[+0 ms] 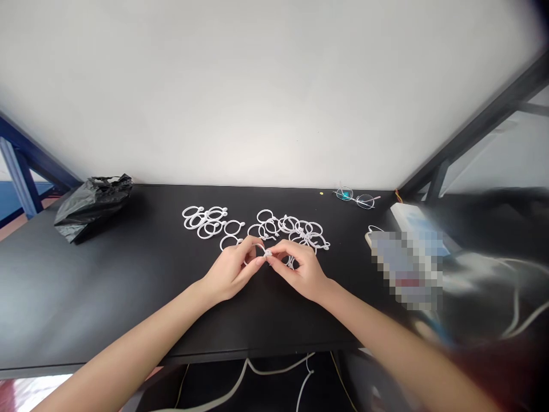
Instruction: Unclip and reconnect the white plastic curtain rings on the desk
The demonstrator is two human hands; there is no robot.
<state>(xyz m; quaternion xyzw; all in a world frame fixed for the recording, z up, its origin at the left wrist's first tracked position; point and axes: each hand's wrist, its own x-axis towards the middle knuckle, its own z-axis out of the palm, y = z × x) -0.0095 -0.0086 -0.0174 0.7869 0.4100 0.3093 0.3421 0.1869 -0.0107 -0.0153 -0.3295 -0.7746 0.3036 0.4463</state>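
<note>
Left hand (pixel 234 268) and right hand (pixel 301 269) pinch one white ring (pixel 267 252) between them, small end toward right; loose rings (pixel 303 234) just beyond.

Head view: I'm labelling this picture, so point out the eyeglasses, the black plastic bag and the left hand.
Eyeglasses (pixel 354 199), head view: the bridge.
Black plastic bag (pixel 95 205), head view: crumpled side.
Left hand (pixel 229 269), head view: back of the hand.
</note>
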